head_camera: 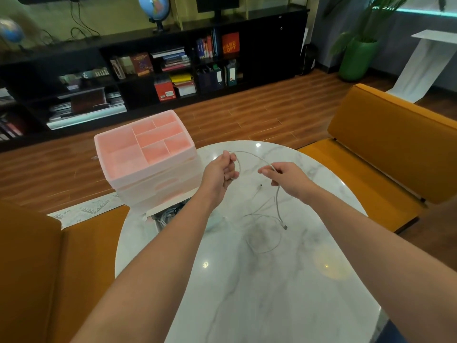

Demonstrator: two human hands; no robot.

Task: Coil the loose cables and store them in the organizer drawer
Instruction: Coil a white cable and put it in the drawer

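Left hand (220,172) pinching white cable (249,157) w/ fingers curled, right hand (286,179) gripping it too; cable arcs btwn them above marble table (247,293), rest hanging down. Organizer (146,154) sits at left, top compartments open.

Dim room, ceiling glare on marble table (272,293), wide-angle edge warping.

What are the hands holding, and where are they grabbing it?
Both hold one white cable. The left hand pinches near one end; the right hand grips farther along, the rest dangling onto the table.
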